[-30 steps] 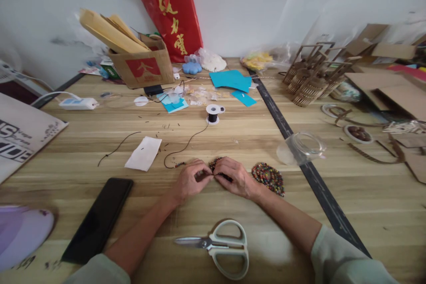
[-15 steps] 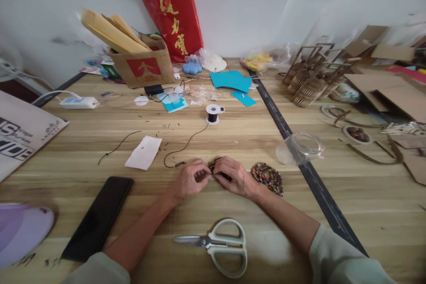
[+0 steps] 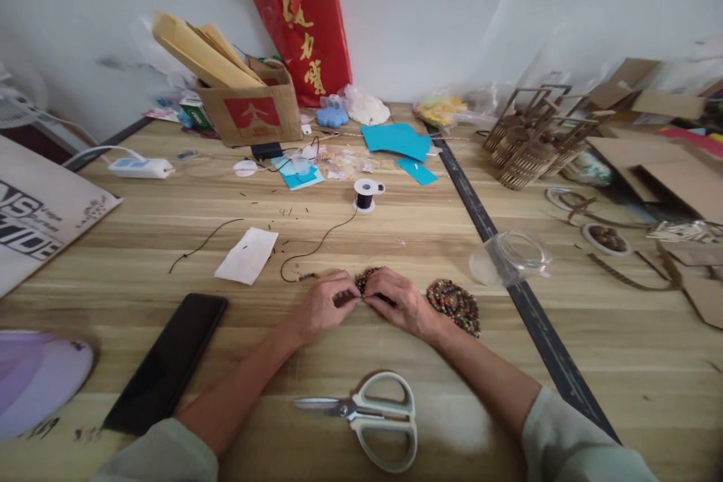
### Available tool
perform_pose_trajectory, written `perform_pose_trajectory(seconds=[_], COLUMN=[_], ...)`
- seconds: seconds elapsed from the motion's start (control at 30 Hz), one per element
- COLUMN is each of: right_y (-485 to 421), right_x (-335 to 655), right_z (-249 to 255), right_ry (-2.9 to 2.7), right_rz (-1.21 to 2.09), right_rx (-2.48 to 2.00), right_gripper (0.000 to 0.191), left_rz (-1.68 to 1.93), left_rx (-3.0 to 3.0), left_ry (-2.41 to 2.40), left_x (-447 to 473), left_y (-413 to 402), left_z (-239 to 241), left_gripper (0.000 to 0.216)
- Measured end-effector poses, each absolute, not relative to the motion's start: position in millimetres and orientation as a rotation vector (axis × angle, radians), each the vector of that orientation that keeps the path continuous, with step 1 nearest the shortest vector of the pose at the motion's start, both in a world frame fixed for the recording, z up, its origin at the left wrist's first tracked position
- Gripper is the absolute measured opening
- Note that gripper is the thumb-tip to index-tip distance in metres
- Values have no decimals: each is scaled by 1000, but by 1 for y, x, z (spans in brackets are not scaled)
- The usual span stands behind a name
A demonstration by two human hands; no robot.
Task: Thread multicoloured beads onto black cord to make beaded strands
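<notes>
My left hand (image 3: 324,306) and my right hand (image 3: 400,306) meet fingertip to fingertip over the wooden table. Both are closed in a pinch on a thin beaded cord; the exact bit between the fingertips is too small to make out. Just behind the fingers lies a small heap of multicoloured beads (image 3: 368,276), partly covered by my right hand. A short beaded end (image 3: 306,276) shows beyond my left hand, joined to black cord that curves back to a white spool (image 3: 364,200). Beside my right wrist rests a coiled bead strand (image 3: 455,306).
Scissors (image 3: 387,420) with pale handles lie nearest me. To the left are a black phone (image 3: 166,361), a white paper (image 3: 246,256) and a loose cord piece (image 3: 206,243). A clear plastic roll (image 3: 511,256) and small bamboo baskets (image 3: 525,151) stand right.
The whole view has shifted slightly. Both hands keep their pinch at nearly the same spot, with the fingertips moving only a little.
</notes>
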State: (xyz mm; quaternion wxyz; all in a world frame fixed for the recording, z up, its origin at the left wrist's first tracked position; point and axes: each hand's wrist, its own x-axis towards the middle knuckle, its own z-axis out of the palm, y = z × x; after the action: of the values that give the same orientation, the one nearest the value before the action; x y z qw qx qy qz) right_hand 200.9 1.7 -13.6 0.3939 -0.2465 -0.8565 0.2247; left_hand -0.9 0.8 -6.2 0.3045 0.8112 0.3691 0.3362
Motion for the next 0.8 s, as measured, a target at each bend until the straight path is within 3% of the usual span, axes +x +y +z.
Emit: perform_pose_trajectory(seconds=[0.3, 0.6, 0.8], right_y=[0, -4, -4], right_x=[200, 201, 201], right_z=[-10, -5, -5], right_ry=[-2168, -2209, -2223], right_rz=[538, 384, 389], right_rx=[-651, -587, -591], right_gripper=[8, 10, 12], left_rz=[981, 1283, 1250], left_rx=[2103, 1649, 1748], left_ry=[989, 1094, 1072], left_x=[-2, -14, -12], left_y=[-1, 3, -1], left_z=[4, 0, 5], left_gripper=[11, 20, 19])
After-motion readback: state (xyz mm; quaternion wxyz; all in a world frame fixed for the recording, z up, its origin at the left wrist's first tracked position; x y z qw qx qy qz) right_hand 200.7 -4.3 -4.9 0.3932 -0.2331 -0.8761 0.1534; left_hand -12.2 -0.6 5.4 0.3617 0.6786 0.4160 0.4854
